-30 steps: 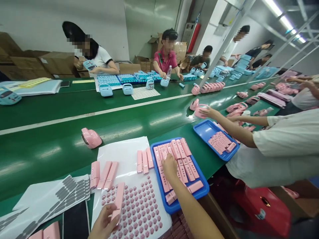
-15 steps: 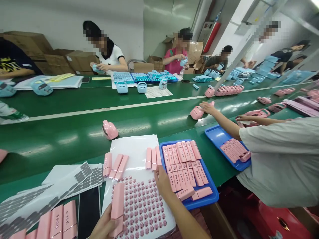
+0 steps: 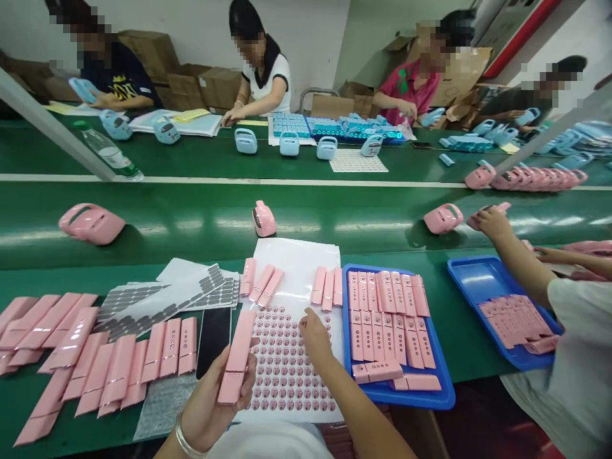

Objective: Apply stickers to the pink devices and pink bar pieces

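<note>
My left hand (image 3: 213,389) is wrapped round a pink rectangular plastic case (image 3: 238,354), which is tilted and has a small dotted patch near its lower end. Above the right part of a sheet of round stickers (image 3: 282,389) is my right hand (image 3: 316,341), its thumb and fingertips pinched together. Anything between those fingertips is too small to make out. Three pink cases (image 3: 262,282) lie at the sheet's upper left, and three more (image 3: 327,287) at its upper right. Rows of pink cases with printed marks fill a blue tray (image 3: 406,400) on the right.
Many pink cases (image 3: 115,370) lie at left, beside a dark phone-like slab (image 3: 213,338) and grey-patterned sticker sheets (image 3: 167,296). Pink handled shells (image 3: 93,223) rest on the green belt (image 3: 191,220). A co-worker's arm (image 3: 521,255) reaches over another blue tray (image 3: 466,280). People sit opposite.
The view has swung left and shows more of the table. My right hand has moved from beside the upper-right cases to above the stickers. The left hand still holds its pink case.
</note>
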